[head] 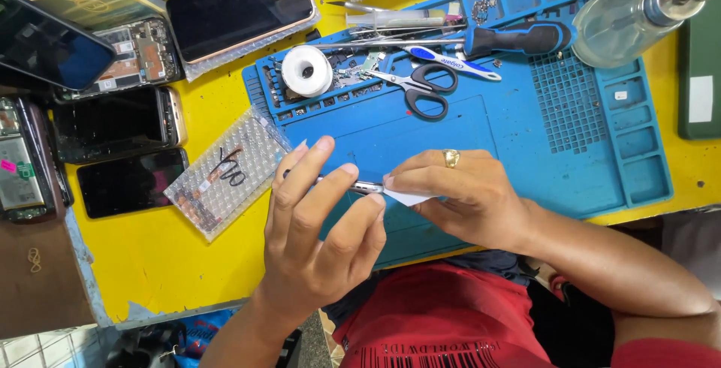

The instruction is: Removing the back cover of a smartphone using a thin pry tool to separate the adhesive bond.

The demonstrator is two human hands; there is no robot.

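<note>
A slim phone [353,185] is held edge-on above the near half of the blue work mat [526,158], which is taken here as the landmark. The phone is clasped from the left by the left hand [319,240], whose fingers [312,165] are curled closed around it. A small white wipe [409,197] is pinched in the narrowed fingers [420,182] of the right hand [469,199] and pressed against the phone's right end; a gold ring [451,158] is worn on that hand.

On the mat's far edge, a white tape roll [306,70], black-handled scissors [420,86], a blue-and-white toothbrush [451,61] and a black-gripped screwdriver [511,39] are laid. At the mat's far right corner a clear bottle [631,19] with a metal pump top is tipped on its side.

Just left of the mat, a rectangular bubble-wrap packet [225,173] marked with black pen strokes is laid on the yellow desk [150,255], small parts being visible inside it. Further left, dark-screened phones [131,180] are stacked. Beyond the mat's far left corner, a bubble-wrapped dark screen [240,7] and a gold-coloured box [82,0] are seen. Right of the mat, a dark green flat case [702,52] bearing a white rectangular label is placed.
</note>
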